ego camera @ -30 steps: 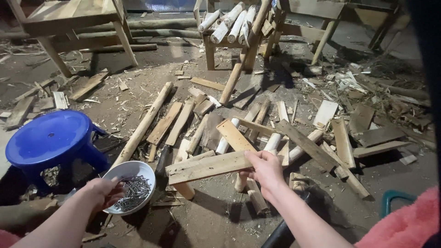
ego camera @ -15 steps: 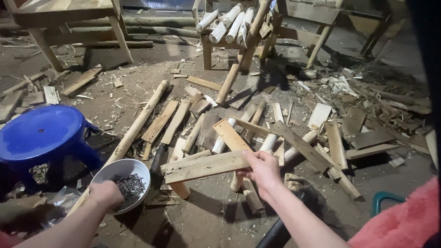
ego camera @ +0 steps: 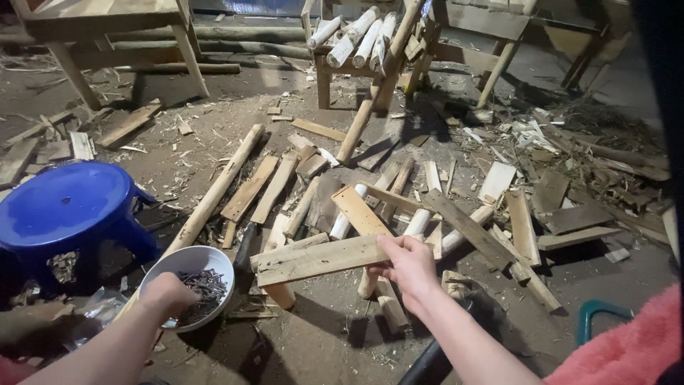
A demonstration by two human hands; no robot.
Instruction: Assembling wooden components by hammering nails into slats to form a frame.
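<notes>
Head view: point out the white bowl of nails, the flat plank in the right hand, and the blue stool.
white bowl (ego camera: 158, 274), head view, bare left rim.
flat plank (ego camera: 313, 259), head view, middle of its top face.
blue stool (ego camera: 60, 207), head view, seat top.

left hand (ego camera: 169, 294): drawn back to bowl (ego camera: 187, 285) rim | view: shifted right

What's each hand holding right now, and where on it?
Right hand grips the plank by its right end. Left hand is in the white bowl of nails; whether it grips any cannot be told.
</notes>
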